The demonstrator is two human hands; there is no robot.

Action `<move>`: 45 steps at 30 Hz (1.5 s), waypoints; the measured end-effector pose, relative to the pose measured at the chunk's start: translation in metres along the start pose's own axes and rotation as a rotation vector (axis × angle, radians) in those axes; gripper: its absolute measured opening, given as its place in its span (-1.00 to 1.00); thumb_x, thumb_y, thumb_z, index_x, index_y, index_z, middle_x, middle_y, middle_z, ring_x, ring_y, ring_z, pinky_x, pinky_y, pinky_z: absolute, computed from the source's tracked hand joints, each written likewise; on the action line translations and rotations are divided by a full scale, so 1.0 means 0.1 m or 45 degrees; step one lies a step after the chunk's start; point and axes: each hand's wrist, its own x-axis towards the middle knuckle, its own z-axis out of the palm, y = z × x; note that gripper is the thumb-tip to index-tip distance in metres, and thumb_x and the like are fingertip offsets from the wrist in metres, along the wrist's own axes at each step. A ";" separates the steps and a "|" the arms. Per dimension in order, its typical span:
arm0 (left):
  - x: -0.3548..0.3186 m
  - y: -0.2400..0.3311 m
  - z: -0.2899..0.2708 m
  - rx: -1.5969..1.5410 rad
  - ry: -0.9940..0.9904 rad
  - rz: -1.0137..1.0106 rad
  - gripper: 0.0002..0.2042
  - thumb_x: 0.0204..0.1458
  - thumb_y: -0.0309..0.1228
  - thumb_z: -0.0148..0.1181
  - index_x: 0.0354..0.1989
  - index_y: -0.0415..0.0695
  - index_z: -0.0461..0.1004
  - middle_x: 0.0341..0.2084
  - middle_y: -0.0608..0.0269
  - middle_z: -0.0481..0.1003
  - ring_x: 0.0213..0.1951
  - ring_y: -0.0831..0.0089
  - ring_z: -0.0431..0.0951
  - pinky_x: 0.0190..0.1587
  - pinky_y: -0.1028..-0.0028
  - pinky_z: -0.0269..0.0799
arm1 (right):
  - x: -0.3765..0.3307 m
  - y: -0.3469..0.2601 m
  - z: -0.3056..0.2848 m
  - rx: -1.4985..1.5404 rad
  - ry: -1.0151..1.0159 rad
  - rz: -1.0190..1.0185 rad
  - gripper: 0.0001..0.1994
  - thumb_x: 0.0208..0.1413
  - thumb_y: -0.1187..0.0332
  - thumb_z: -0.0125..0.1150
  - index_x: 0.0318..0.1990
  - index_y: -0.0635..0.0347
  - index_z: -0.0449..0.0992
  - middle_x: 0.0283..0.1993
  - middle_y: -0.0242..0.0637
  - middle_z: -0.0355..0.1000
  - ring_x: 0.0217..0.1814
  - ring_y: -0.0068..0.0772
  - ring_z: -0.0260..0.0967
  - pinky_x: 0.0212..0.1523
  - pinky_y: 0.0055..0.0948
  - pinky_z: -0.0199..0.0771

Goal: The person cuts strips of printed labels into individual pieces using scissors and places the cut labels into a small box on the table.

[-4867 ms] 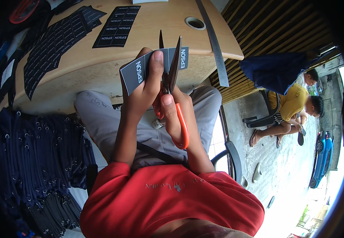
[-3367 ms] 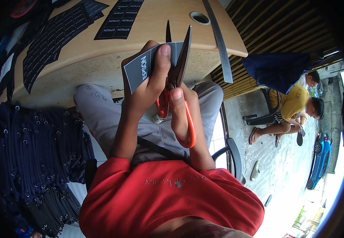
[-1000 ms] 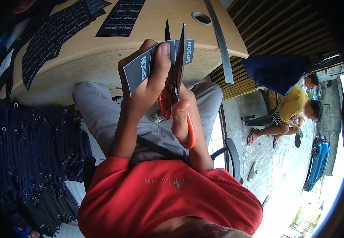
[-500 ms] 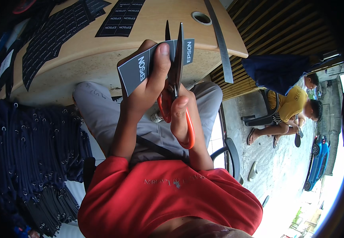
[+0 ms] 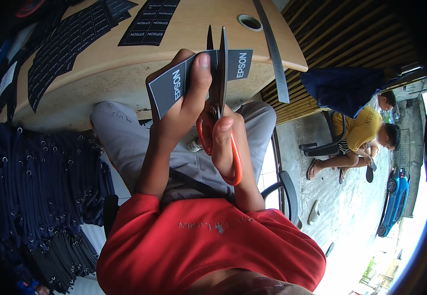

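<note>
In front of my chest, my left hand (image 5: 190, 96) pinches a dark grey strip with white lettering (image 5: 166, 92), thumb on top. My right hand (image 5: 225, 142) is closed round the orange handles of a pair of scissors (image 5: 223, 73). The blades point away from me, their tips a little apart. They cross the strip just right of my left thumb. A lettered end of the strip reaches out to the right of the blades. Whether this end is still joined to the rest is hidden behind the blades.
Black printed sheets (image 5: 71, 44) and another sheet (image 5: 149, 22) lie on the wooden table (image 5: 198, 24). A metal ruler (image 5: 272, 54) hangs over its edge, near a round cable hole (image 5: 250, 22). Dark blue straps (image 5: 46, 177) hang at left. A person in yellow (image 5: 361, 130) sits at right.
The strip's right end has shifted slightly to the right, away from the blades. The scissor tips are slightly closer together. My left hand has barely moved.
</note>
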 end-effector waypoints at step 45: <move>-0.02 0.01 0.00 0.017 0.029 -0.019 -0.71 0.24 -0.40 0.03 -0.55 -0.22 0.31 -0.76 0.44 0.22 -0.65 0.72 0.17 -0.61 0.57 0.11 | 0.04 -0.08 0.05 -0.162 0.139 0.022 -0.64 0.33 0.26 -0.13 -0.46 0.34 0.31 -0.71 -0.09 0.21 -0.71 -0.20 0.14 -0.58 -0.29 0.16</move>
